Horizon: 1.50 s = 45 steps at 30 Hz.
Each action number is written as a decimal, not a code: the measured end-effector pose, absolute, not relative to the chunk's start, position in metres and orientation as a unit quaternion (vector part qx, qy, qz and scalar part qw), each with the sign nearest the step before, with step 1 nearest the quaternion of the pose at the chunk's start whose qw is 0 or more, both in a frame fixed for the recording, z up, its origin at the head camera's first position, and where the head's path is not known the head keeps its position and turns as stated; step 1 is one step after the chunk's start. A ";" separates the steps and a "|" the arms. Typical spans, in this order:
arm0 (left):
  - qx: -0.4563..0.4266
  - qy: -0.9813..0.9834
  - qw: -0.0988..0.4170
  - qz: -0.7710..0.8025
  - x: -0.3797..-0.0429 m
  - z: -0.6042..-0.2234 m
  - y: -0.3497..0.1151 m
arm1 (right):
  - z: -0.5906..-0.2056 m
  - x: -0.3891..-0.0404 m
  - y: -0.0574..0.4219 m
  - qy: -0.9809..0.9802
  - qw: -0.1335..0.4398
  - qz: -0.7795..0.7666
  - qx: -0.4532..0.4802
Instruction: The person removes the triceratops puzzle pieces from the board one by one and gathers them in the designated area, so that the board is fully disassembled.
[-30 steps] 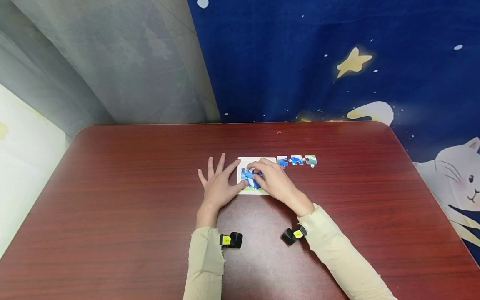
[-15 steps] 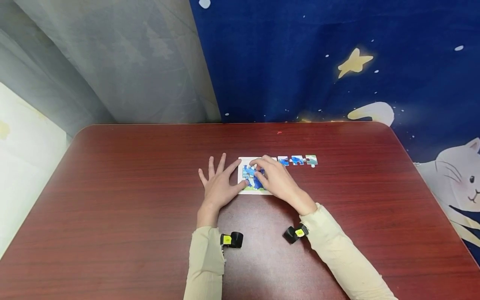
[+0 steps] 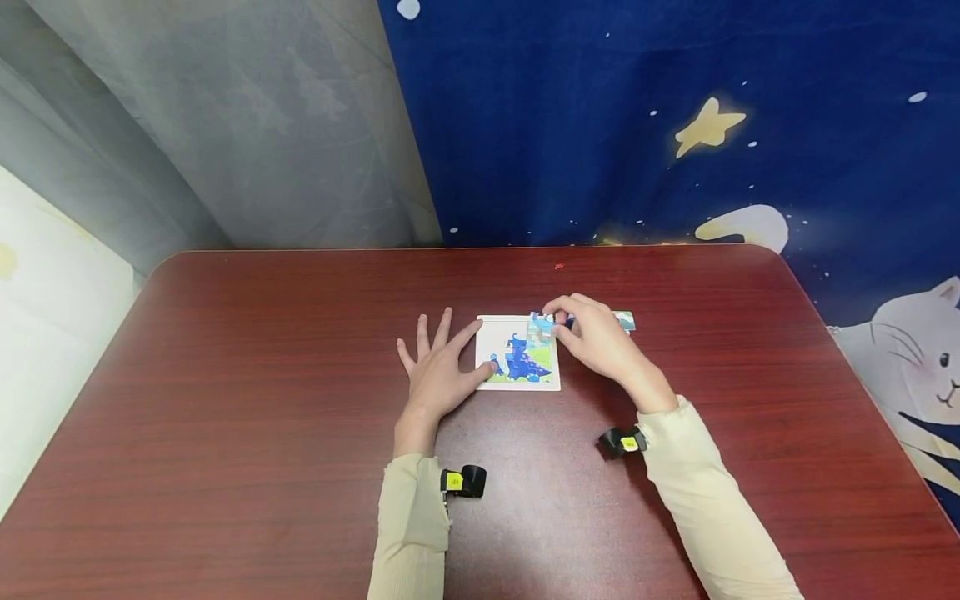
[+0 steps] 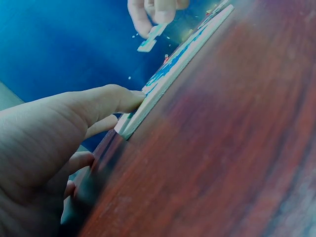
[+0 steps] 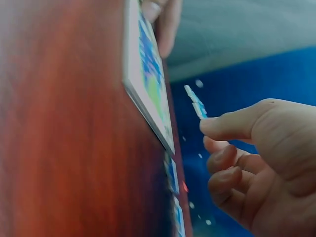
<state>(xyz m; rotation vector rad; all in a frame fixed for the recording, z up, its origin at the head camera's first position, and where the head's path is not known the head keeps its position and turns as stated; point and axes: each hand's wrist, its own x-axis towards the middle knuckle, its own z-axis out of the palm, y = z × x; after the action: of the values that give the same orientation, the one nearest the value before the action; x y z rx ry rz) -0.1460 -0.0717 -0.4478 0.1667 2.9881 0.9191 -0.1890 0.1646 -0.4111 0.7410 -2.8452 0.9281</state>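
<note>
A white-framed jigsaw puzzle board [image 3: 495, 332] with a blue figure on green lies on the table. Its lower and right parts hold pieces; the upper left is bare white. My left hand [image 3: 438, 379] has its fingers spread at the left side, thumb resting on the board's lower left and index fingertip at the upper left corner. Between thumb and fingers, my right hand [image 3: 600, 337] pinches a light-blue jigsaw piece [image 5: 197, 101] raised above the board's upper right. In the left wrist view that piece [image 4: 150, 39] hangs clear of the board.
Loose jigsaw pieces lie in a row right of the board; one greenish piece [image 3: 624, 320] shows, others are mostly behind my right hand. A tiny red bit [image 3: 558, 267] lies near the table's [image 3: 262, 375] far edge. Beyond stand grey and dark-blue curtains [image 3: 555, 125].
My right hand has lifted the light-blue piece off the board's left part and carried it right, baring white backing there. The left hand has kept its place.
</note>
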 end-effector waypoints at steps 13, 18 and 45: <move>0.055 0.952 0.003 0.301 -0.145 -0.449 -0.072 | -0.401 -0.193 0.198 -0.934 -0.057 0.292 0.195; 0.053 0.951 0.004 0.305 -0.145 -0.449 -0.073 | -0.400 -0.193 0.202 -0.933 -0.091 0.291 0.191; 0.053 0.952 0.010 0.302 -0.146 -0.448 -0.072 | -0.405 -0.193 0.205 -0.925 -0.130 0.291 0.209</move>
<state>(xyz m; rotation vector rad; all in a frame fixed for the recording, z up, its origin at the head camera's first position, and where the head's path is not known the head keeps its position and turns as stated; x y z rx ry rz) -0.1457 -0.0722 -0.4483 0.1669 2.9715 0.9442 -0.1934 0.2055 -0.4052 0.7184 -3.1726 0.9975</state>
